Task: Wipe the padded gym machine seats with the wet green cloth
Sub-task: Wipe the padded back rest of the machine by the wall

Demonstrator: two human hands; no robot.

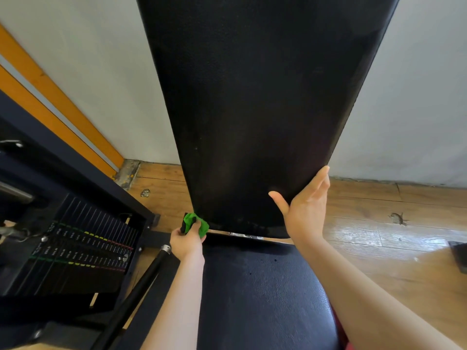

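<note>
The left hand gripped the cloth, fingers curled round it in a tight green bunch, pressed at the lower left corner of the backrest. The right hand lay open, fingers straight against the backrest's lower right edge and thumb spread across its face, apparently steadying it. Just below the backrest sat the seat, dark and pebbled, with a narrow gap between the two pads.

The cloth was wadded so small that a pass would likely cover only a thin strip and leave streaks. Worked that close to the corner, it could slide off the pad or snag in the gap. A wet cloth could also drip onto the wood floor beside the backrest, and the bracing hand could skid if the vinyl there got slick.

No bucket or basin showed. The only thing holding others was the frame left of the backrest, with the weight stack inside it.
</note>
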